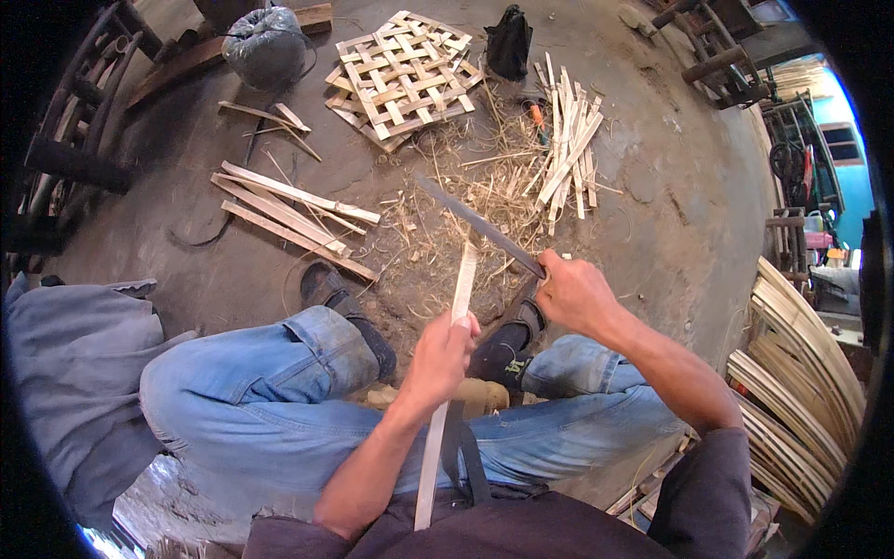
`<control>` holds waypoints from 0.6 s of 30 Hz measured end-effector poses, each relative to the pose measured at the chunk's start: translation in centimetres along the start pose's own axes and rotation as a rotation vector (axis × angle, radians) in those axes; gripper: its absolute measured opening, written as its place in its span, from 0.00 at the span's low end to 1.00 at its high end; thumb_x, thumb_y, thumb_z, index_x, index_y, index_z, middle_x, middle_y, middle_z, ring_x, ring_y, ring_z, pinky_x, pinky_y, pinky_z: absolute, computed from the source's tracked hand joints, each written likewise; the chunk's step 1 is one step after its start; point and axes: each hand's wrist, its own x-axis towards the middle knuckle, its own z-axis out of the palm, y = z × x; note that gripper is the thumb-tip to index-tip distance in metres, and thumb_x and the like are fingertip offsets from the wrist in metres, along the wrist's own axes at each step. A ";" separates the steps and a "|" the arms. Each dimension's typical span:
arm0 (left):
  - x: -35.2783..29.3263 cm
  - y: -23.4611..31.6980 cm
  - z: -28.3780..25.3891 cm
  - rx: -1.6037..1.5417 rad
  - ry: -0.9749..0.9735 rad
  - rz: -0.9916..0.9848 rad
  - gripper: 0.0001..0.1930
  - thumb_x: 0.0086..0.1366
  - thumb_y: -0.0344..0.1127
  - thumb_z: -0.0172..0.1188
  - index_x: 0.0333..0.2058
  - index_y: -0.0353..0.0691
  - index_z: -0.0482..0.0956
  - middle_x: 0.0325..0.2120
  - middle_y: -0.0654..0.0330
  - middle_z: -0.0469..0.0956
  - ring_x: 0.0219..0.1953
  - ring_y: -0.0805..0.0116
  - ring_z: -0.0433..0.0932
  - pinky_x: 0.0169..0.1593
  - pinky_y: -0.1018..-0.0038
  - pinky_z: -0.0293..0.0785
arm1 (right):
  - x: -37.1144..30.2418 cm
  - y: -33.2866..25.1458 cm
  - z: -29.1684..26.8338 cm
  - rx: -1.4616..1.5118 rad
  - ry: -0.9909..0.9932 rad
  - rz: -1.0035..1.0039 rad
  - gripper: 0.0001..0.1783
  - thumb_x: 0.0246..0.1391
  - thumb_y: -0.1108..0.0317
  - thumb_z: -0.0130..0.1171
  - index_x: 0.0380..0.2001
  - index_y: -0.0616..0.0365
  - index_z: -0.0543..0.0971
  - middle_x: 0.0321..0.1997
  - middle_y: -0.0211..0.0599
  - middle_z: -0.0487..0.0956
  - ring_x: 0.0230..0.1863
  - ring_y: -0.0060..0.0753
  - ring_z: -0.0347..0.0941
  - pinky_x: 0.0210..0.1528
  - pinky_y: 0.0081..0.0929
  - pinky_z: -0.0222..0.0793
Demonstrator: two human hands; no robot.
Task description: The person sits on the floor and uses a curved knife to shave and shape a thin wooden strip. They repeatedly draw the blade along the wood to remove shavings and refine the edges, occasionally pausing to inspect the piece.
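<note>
My left hand (441, 361) is closed around a long, flat bamboo strip (464, 279), whose lower end reaches back to my waist. In my right hand (579, 296) is a knife (489, 230), its long dark blade pointing to the far left. The blade passes over or close by the strip's far end; whether they touch I cannot tell. Curly bamboo shavings (438, 210) litter the ground around that end. Beyond them, flat strips (570, 140) lie in a loose pile at the right, and more cut strips (293, 216) lie at the left.
Woven bamboo panels (405, 79) lie stacked at the back, beside a black bag (508, 42). A stuffed plastic bag (265, 48) sits farther left. An orange-handled tool (536, 115) lies among shavings. Long split bamboo (805, 373) is bundled at my right; grey cloth (79, 382) is at my left.
</note>
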 end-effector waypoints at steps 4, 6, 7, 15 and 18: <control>-0.2 -0.5 -0.3 0.011 -0.020 -0.041 0.12 0.72 0.43 0.44 0.35 0.44 0.69 0.21 0.73 0.60 0.18 0.84 0.56 0.20 0.84 0.53 | -0.1 0.2 0.7 -0.025 0.050 -0.113 0.07 0.49 0.71 0.51 0.32 0.61 0.71 0.27 0.55 0.78 0.30 0.63 0.77 0.33 0.54 0.72; -0.5 0.8 0.0 -0.126 -0.092 -0.063 0.12 0.72 0.44 0.44 0.34 0.44 0.69 0.20 0.74 0.58 0.18 0.85 0.54 0.19 0.84 0.51 | 1.9 1.9 0.5 -0.086 0.180 -0.020 0.07 0.48 0.71 0.52 0.32 0.62 0.72 0.26 0.55 0.78 0.29 0.62 0.76 0.32 0.52 0.73; -0.6 1.0 -0.1 -0.178 -0.127 -0.094 0.12 0.72 0.44 0.44 0.34 0.45 0.69 0.19 0.75 0.57 0.17 0.85 0.53 0.18 0.84 0.51 | 2.2 1.8 0.4 -0.029 0.221 -0.006 0.07 0.48 0.71 0.53 0.31 0.62 0.71 0.26 0.55 0.78 0.28 0.63 0.76 0.32 0.52 0.73; -0.5 1.7 -1.0 -0.507 -0.251 -0.283 0.12 0.73 0.44 0.44 0.30 0.47 0.67 0.16 0.79 0.51 0.14 0.87 0.48 0.15 0.86 0.46 | -0.4 0.1 1.0 -0.132 0.253 -0.273 0.08 0.43 0.71 0.58 0.29 0.58 0.73 0.26 0.44 0.77 0.28 0.51 0.78 0.29 0.43 0.75; -0.8 2.4 -1.0 -0.538 -0.283 -0.276 0.12 0.73 0.44 0.43 0.29 0.48 0.65 0.15 0.78 0.51 0.13 0.87 0.47 0.15 0.86 0.45 | -0.4 0.1 0.3 0.044 0.243 -0.168 0.08 0.42 0.73 0.59 0.29 0.57 0.73 0.27 0.43 0.78 0.29 0.52 0.78 0.29 0.44 0.74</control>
